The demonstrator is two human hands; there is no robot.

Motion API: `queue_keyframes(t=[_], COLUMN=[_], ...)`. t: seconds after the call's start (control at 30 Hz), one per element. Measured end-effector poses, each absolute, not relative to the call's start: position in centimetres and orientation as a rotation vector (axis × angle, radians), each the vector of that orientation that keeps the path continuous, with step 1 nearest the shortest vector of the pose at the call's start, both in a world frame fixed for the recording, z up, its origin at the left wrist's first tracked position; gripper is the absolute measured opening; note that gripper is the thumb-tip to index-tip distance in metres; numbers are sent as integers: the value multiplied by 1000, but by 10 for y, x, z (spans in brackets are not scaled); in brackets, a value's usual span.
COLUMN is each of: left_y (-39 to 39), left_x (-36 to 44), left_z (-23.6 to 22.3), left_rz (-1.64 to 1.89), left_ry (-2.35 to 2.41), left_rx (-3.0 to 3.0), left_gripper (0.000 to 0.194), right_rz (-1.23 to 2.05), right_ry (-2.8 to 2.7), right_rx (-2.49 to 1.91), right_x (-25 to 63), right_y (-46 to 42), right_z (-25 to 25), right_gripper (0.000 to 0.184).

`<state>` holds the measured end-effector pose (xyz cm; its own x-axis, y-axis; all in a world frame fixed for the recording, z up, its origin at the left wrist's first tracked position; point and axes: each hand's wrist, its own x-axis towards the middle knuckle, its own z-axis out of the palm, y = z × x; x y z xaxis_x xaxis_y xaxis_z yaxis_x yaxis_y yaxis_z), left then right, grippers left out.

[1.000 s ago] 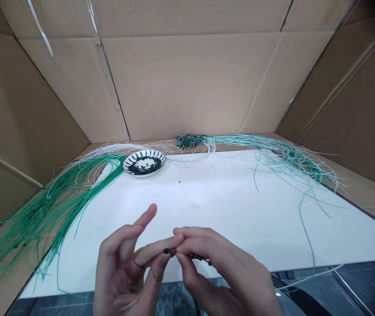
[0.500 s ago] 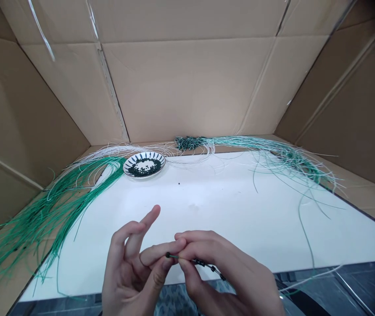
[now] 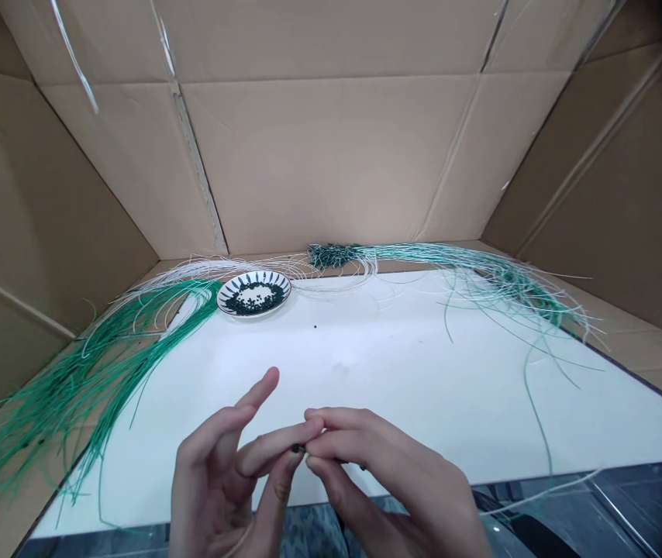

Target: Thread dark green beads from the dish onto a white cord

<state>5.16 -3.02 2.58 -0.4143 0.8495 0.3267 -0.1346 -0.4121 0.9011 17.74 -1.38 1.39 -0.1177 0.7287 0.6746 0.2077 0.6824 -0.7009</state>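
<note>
Low in the middle, over the front edge of the white board, my two hands meet fingertip to fingertip. My left hand (image 3: 229, 473) pinches a small black bead (image 3: 297, 449) between thumb and finger, its other fingers raised and spread. Against it, my right hand (image 3: 398, 480) closes thumb and fingertips on a thin green strand, which is mostly covered now. A few dark bits behind the right fingers are barely visible. A pale strand (image 3: 540, 493) runs off to the right of this hand, below the board.
On the white board (image 3: 360, 364), a striped plate (image 3: 225, 288) holds many black beads. One loose black speck (image 3: 315, 326) lies in front. Long green strands (image 3: 75, 387) spread at left. A bundle of pale green strands (image 3: 424, 253) lies along the back and right. Cardboard walls (image 3: 331, 155) enclose three sides.
Both hands have shifted slightly left and the right fingertips have closed up to the bead. The green strand between them and the dark beads behind the right hand are now mostly hidden.
</note>
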Motion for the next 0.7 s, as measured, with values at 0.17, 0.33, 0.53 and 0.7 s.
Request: queue_keyframes(t=[0.17,0.33,0.53,0.7], left_y=[-25,-19,-22,-24], left_x=[34,22,38,41], left_z=[17,14,22,22], left_rz=[1825,1668,1770,1759], left_ry=[1132,1106,1206,1225], left_rx=[1271,1500,1245,1234], left_gripper=[33,20,15,19], right_rz=[642,745,756,726], right_ry=[-1704,-1661,-1658,-1629], right_rx=[-725,-801,-809,-753], right_x=[181,182,186,188], right_y=[-13,-11,-10,-12], right_z=[22,26,23,18], right_gripper=[25,12,13,22])
